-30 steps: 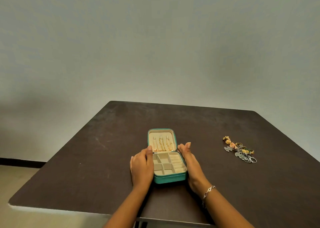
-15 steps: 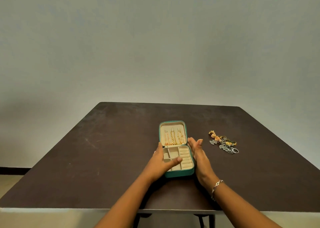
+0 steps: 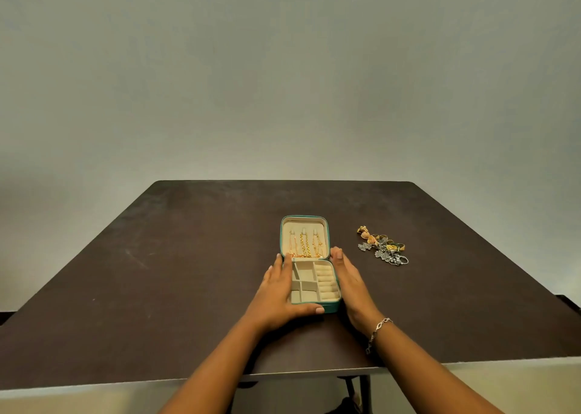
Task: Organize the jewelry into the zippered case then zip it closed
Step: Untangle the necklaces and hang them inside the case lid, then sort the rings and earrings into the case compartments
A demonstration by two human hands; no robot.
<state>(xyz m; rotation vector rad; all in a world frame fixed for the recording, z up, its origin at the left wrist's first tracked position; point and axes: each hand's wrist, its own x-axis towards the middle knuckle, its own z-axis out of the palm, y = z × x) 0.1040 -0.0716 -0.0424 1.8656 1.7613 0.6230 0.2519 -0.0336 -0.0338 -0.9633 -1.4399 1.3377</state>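
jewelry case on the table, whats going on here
A person steadies the open case between both hands: the left hand along its left side, thumb across the front, the right hand flat against its right side. The lid holds chains; the tray looks empty. A jewelry pile lies on the table to its right, untouched.

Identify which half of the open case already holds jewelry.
The far lid half, where gold chains hang; the near tray half shows only bare compartments.

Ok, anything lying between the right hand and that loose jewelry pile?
Nothing visible. The right hand rests against the right side of the open case; only bare table lies between it and the jewelry pile.
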